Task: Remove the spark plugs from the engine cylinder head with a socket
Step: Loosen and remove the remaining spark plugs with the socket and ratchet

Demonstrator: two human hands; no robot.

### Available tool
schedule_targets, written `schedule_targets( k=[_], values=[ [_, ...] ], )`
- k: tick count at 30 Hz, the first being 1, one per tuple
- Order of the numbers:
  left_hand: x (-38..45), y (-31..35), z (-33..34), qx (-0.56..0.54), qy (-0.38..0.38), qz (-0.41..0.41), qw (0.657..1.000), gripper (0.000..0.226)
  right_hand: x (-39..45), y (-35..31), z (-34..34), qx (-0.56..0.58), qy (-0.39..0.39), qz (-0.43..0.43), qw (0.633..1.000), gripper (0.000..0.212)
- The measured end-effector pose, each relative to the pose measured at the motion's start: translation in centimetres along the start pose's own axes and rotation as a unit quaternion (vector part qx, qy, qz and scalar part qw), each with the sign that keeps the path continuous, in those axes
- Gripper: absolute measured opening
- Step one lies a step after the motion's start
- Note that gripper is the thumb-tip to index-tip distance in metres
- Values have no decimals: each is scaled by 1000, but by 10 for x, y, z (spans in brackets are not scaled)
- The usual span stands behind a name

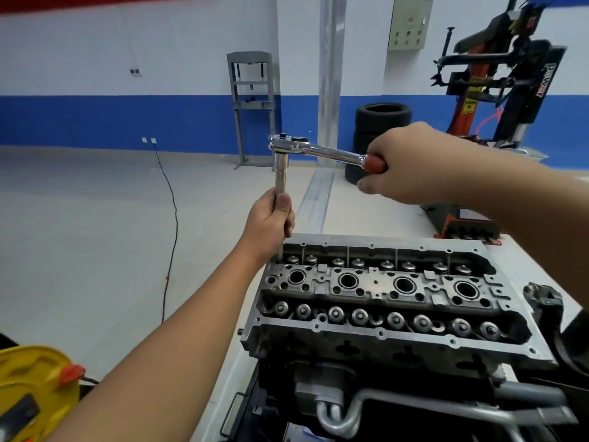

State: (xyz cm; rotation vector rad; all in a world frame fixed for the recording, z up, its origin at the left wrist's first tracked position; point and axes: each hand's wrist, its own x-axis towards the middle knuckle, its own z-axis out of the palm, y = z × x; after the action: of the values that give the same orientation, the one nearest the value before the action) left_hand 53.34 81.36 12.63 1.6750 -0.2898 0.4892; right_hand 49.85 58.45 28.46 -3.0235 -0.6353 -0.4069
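Head view looks down on an engine cylinder head (382, 317) mounted on top of an engine, with four round spark plug wells (347, 280) in a row along its middle. Rows of valve springs sit in the troughs on either side of the wells (whether plugs sit in the wells cannot be told, they look dark inside).

At the far left corner of the cylinder head, a long socket extension (281, 177) stands upright. Its lower end drops behind the corner of the casting, so I cannot tell where it seats. The left hand (271, 223) has its grip clamped round the lower part of this shaft, thumb lying along it. A chrome ratchet (315, 150) sits on top of the shaft, its handle pointing right. The right hand (411, 165) has its grip wrapped round the red end of the handle.

Beyond, on the floor, stand a stack of tyres (381, 122), a grey press frame (251, 103) against the blue and white wall, and a red and black tyre machine (497, 74). A yellow cable reel (35, 390) sits at the lower left, and a black cable (170, 218) runs across the floor.
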Motion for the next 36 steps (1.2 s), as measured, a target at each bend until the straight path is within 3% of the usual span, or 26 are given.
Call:
schedule_targets(
  k=[4,7,15,25,28,32,34,36],
  values=[
    [-2,-2,2,-12,4,5,1000,35,-10,-12,-16,47,-69,5,997,37],
    [-6,-4,2,-25,20,29,999,35,-23,-23,-21,143,-105,6,984,33],
    [-8,-7,5,-16,38,43,998,33,-41,-44,-30,215,-106,14,971,16],
    [-19,-11,-11,-34,26,3,999,30,-35,-50,-23,175,-81,-1,981,4],
    [-14,7,-17,-53,16,-5,998,16,-38,-55,-22,142,-88,-4,986,11],
    [13,45,-6,-82,139,6,987,6,-49,-65,-12,35,-58,-57,996,21],
    [24,55,3,-20,194,-27,981,20,-53,-68,-9,-12,-38,-70,997,25],
    [27,61,4,-25,158,-64,985,38,-50,-64,-5,-66,-1,-54,996,26]
  ],
)
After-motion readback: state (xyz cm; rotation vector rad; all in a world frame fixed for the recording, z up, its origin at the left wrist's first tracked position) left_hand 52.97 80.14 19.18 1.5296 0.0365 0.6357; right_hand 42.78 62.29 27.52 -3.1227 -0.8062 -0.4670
